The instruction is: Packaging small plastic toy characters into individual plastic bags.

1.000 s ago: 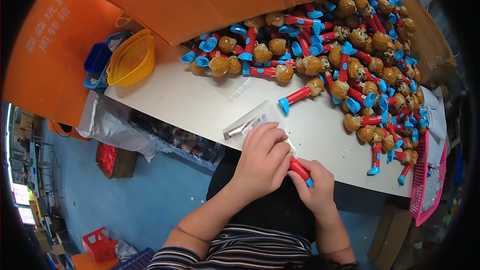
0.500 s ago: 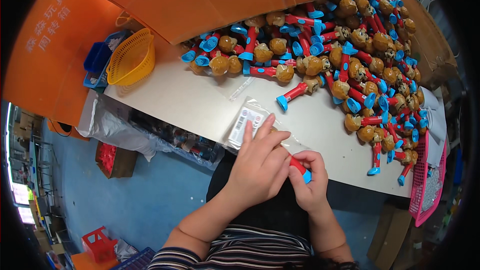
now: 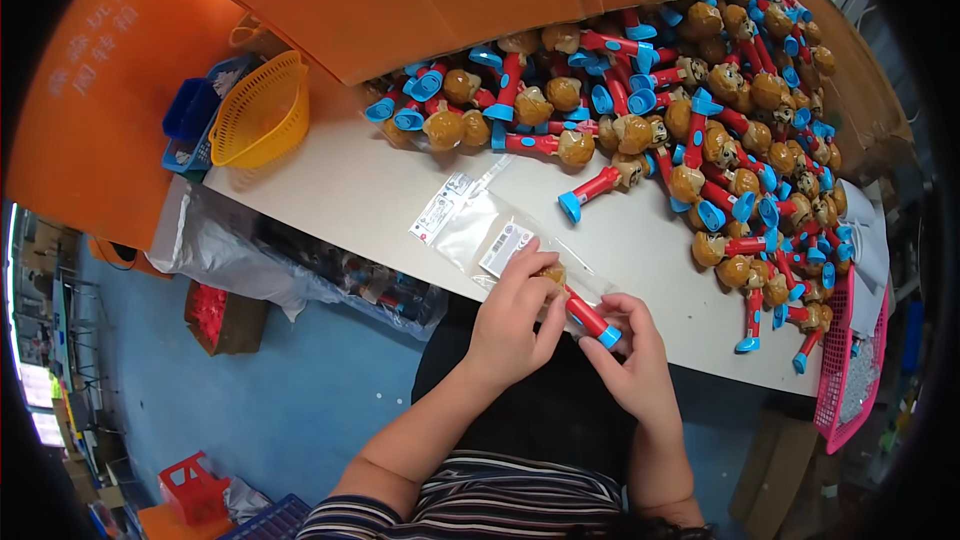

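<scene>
Near the table's front edge lies a clear plastic bag point(image 3: 465, 240) with a printed header card point(image 3: 441, 208) and a small white label card point(image 3: 506, 247). A toy point(image 3: 586, 314) with a red handle, blue foot end and round brown head lies over the bag's near part; whether it is inside cannot be told. My left hand point(image 3: 515, 320) is closed about its head end, fingers pressing there and partly hiding it. My right hand point(image 3: 632, 355) curls round the blue end, thumb on the near side and fingers on the far side.
A heap of similar toys point(image 3: 720, 160) covers the table's back and right; one stray toy point(image 3: 600, 188) lies in front. A yellow basket point(image 3: 262, 115) and blue bins point(image 3: 192, 110) stand left. At right is a pink basket point(image 3: 838, 370). An orange board point(image 3: 500, 0) overhangs the back.
The toy has shifted slightly and more of its red handle shows. My left hand has drawn back from the label, uncovering the bag's header card. My right hand's grip has loosened.
</scene>
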A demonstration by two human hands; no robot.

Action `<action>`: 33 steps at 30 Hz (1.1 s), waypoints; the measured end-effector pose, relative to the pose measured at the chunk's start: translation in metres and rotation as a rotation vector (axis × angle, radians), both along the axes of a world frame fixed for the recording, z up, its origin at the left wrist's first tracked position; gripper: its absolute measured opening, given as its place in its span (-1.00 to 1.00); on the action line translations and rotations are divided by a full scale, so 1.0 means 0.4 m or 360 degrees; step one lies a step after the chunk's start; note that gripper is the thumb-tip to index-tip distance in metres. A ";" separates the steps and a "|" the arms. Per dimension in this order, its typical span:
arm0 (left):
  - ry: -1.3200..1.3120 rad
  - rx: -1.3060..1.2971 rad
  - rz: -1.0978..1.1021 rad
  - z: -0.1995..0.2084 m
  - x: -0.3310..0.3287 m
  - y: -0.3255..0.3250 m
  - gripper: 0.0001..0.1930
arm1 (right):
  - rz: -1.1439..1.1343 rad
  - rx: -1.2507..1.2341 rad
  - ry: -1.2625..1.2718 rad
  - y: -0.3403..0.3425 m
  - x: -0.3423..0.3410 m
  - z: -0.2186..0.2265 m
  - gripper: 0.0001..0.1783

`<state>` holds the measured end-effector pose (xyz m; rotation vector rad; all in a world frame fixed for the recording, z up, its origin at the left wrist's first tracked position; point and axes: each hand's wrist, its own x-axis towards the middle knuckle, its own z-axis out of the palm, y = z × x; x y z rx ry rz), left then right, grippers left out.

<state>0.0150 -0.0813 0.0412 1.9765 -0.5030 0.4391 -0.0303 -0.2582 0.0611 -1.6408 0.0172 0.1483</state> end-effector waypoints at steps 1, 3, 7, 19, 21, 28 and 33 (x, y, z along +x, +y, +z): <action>-0.0011 0.0022 0.0032 -0.001 0.001 0.003 -0.89 | -0.0015 -0.0170 -0.0070 -0.006 -0.004 0.010 -0.57; -0.0011 0.0015 0.0046 0.002 0.005 0.009 -0.89 | -0.0097 -0.0325 -0.0244 -0.009 -0.011 0.009 -0.60; -0.0019 -0.0005 0.0050 0.021 0.004 0.003 -0.90 | -0.0222 -0.0453 -0.0491 -0.021 -0.021 -0.034 -0.61; 0.0045 0.0086 0.0086 0.031 0.003 0.038 -0.89 | 0.0130 -0.0179 -0.0147 0.007 0.005 -0.027 -0.60; 0.0017 0.0117 0.0091 0.030 0.008 0.036 -0.89 | 0.0206 -0.0230 -0.0118 0.008 0.010 -0.031 -0.59; 0.0027 0.0094 -0.0070 0.037 -0.016 0.026 -0.92 | 0.0049 -0.0257 -0.0356 0.036 0.035 -0.056 -0.64; 0.0016 0.0088 -0.0053 0.025 -0.026 0.027 -0.91 | -0.0189 -0.0450 -0.0542 0.054 0.032 -0.084 -0.71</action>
